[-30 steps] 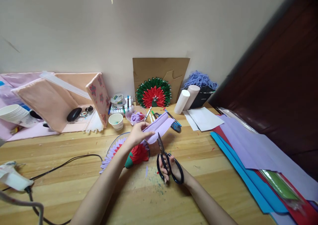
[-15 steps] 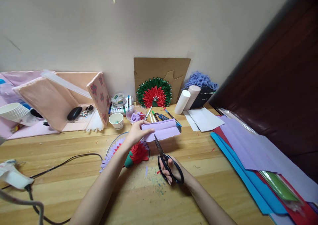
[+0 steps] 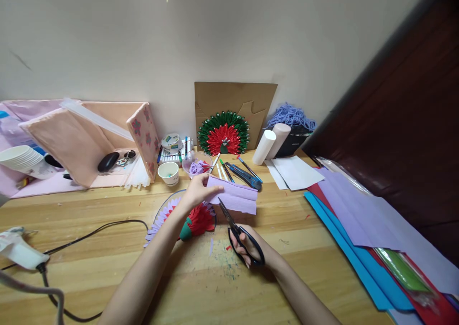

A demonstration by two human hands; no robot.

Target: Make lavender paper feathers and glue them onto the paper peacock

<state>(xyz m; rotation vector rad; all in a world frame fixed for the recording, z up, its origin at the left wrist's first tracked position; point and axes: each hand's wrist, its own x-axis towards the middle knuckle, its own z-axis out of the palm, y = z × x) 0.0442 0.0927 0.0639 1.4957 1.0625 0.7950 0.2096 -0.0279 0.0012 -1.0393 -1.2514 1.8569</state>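
A folded strip of purple paper (image 3: 234,196) is pinched at its left end by my left hand (image 3: 198,191), held above the table. My right hand (image 3: 247,246) grips black-handled scissors (image 3: 234,229), their tips pointing up and left at the strip's lower edge. The blades look closed or nearly so. Beneath my left forearm, partly covered by it, lies a round craft (image 3: 201,221) with red and purple petals and a green middle piece.
A utility knife (image 3: 247,177) and several markers lie behind the strip. A paper cup (image 3: 168,173) stands to the left, near a pink box (image 3: 143,128). A glue gun (image 3: 21,251) with its cable is at far left. Coloured sheets (image 3: 344,239) cover the right side.
The purple strip's right end has swung downward in my left hand, uncovering more of the utility knife. The scissors' tips have shifted slightly left and down.
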